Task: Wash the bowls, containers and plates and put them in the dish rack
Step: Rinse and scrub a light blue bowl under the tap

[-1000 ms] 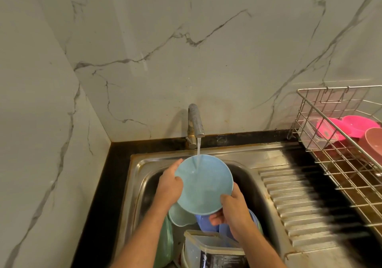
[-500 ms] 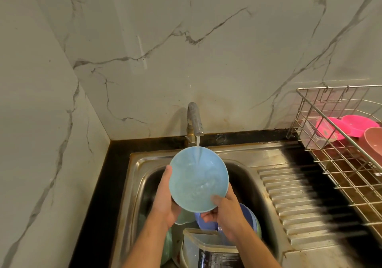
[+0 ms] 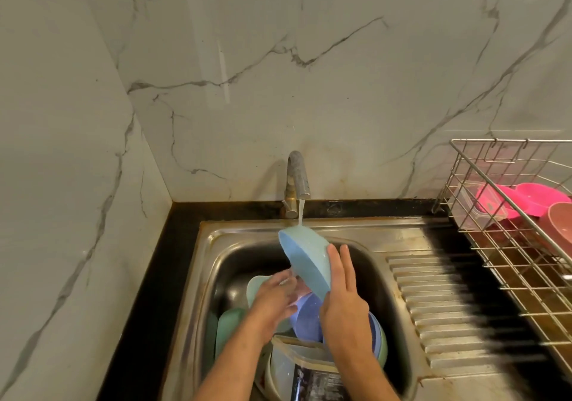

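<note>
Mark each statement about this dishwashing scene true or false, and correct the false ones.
1. Water is running from the tap onto the light blue bowl. True.
2. The right hand holds the light blue bowl tilted on its side. True.
3. The dish rack stands to the left of the sink. False: it stands to the right.
4. The dish rack is empty. False: pink dishes and a clear container sit in it.
5. More dishes lie in the sink under the left hand. True.
</note>
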